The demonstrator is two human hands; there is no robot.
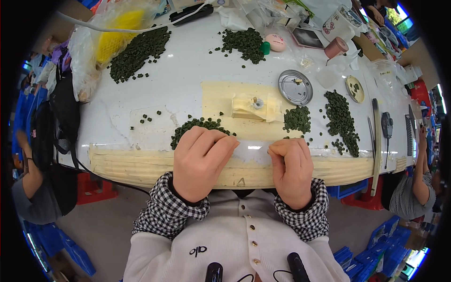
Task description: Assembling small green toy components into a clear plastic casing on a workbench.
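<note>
Both hands are on the near side of the block (pixel 246 110): the left hand (pixel 199 162) to its left, the right hand (pixel 292 167) to its right, well apart from each other. Each has its fingertips drawn together against the thumb, as in a pinch; I cannot tell whether either grips anything.

The dark green pieces lie in piles about the block. The near pile (pixel 199 123) is left of it, just beyond the left hand's knuckles. Small chips (pixel 297 119) are just right of it, beyond the right hand, and a long pile (pixel 340 117) is farther right. Two more lie on its far side, the corner pile (pixel 141 54) to the left and the back pile (pixel 244 44) nearly straight behind.

The pieces look light and stiff, likely to roll or skid if nudged, and perhaps easily chipped. A fingertip-and-thumb pinch around the sides of a single piece should suit, taken from a pile's loose fringe.

The worktop (pixel 178 84) has its taped edge (pixel 141 164) on the near side of the block, under the wrists, where a dropped piece could go over. White surface shows between the block and the two far piles, giving room to move; to the block's right, the tin lid (pixel 286 91), chips and long pile make tighter going.
</note>
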